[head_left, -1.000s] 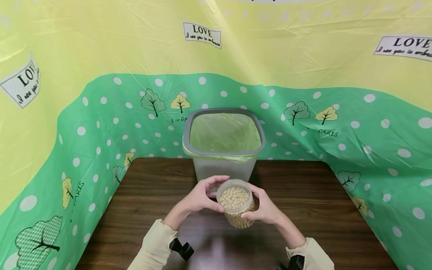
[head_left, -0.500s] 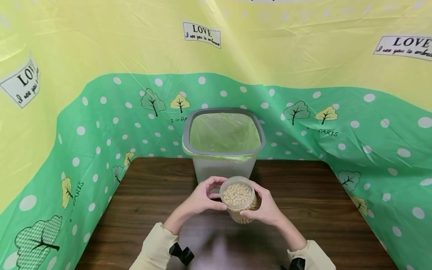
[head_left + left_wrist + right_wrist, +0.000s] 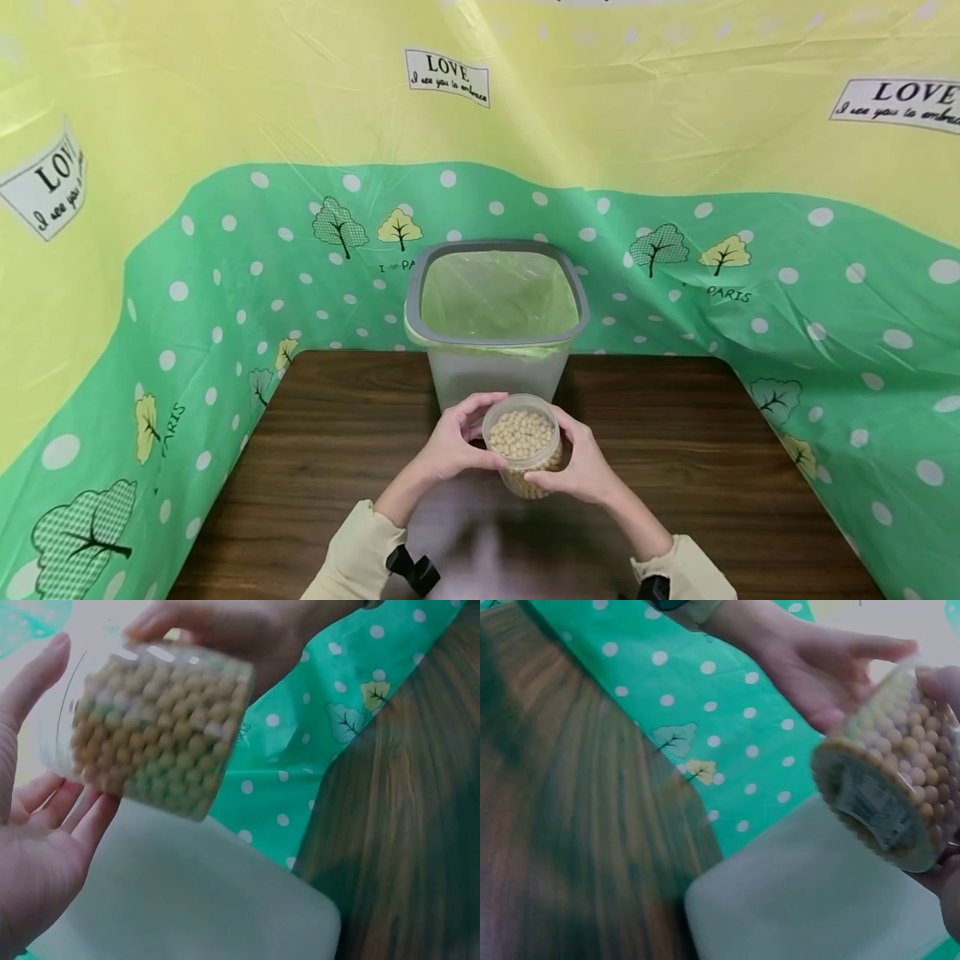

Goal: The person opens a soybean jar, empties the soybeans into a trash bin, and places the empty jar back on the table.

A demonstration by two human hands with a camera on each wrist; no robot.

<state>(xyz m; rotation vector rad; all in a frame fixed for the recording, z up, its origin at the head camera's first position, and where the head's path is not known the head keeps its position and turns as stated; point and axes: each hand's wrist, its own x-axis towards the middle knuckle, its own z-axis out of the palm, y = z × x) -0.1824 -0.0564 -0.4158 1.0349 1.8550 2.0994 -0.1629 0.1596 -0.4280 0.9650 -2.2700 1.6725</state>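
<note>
Where fingers (image 3: 486,458) grip, clear cylindrical jar (image 3: 525,464), smooth beige balls (image 3: 521,433)

Curtained table booth, resembling a staged recording set; the room beyond is hidden. A creased printed sheet (image 3: 675,150), yellow above and green with white dots below, encloses the dark wood-grain table (image 3: 337,425) along its far, left and right edges. The sheet bears drawn trees (image 3: 657,248) and panels lettered "LOVE" (image 3: 447,77). A bag-lined bin (image 3: 497,373) stands midway along the far edge; black devices (image 3: 424,575) sit at both cuffs (image 3: 378,525).
</note>
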